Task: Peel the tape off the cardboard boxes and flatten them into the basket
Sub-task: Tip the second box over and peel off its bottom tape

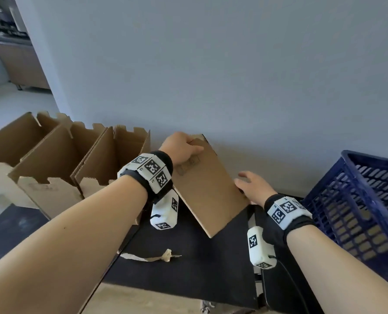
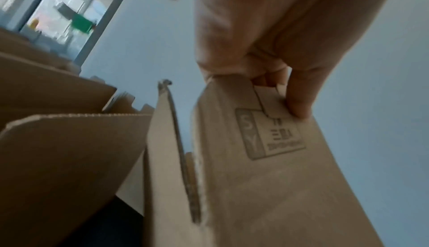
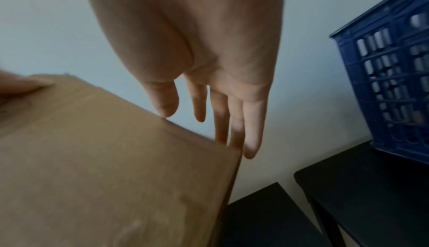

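Dark table [image 1: 188, 268], "SY"-stamped cardboard box [image 2: 278, 177]

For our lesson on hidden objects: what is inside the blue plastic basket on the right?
Through the slots of the blue plastic basket, brown cardboard-coloured patches show, likely flattened cardboard. How many pieces cannot be told; the walls cover most of it.

Matt brown cardboard box [image 1: 207, 186]; glossy blue plastic basket [image 1: 358, 200].
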A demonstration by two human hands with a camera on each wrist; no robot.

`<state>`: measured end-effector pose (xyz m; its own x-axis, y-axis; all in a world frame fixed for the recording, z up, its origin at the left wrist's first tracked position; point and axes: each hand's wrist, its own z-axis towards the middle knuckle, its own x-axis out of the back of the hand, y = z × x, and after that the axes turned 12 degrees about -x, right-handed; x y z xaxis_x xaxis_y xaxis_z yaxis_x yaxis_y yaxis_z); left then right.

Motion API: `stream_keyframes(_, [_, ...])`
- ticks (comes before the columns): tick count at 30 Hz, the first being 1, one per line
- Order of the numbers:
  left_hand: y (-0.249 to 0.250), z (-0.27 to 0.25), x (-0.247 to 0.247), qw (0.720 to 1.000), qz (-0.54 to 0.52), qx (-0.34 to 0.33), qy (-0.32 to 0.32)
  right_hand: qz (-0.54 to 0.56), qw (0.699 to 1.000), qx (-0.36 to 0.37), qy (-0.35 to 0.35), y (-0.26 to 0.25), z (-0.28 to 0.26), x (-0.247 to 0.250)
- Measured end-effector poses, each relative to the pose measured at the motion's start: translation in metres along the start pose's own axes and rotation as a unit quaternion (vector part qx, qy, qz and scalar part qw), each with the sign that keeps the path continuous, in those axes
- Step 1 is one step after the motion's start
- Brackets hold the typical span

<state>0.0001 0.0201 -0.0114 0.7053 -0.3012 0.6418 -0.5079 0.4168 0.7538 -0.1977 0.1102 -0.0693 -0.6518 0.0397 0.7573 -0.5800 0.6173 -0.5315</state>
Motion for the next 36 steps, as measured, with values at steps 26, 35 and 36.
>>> stream_keyframes(26, [-0.042,0.026,-0.025,0.979,-0.043,0.188,0.069,0.073,0.992,0.010,0.099,0.008,0.004,0.011])
stream_keyframes(35, [-0.025,0.032,-0.050,0.971,0.175,-0.073,-0.146,-0.010,0.992,0.035,0.123,-0.013,0.014,0.008])
stream_keyframes(36, [-0.022,0.033,-0.056,0.968,0.161,-0.082,-0.177,-0.014,0.992,0.038,0.123,-0.014,0.015,0.008])
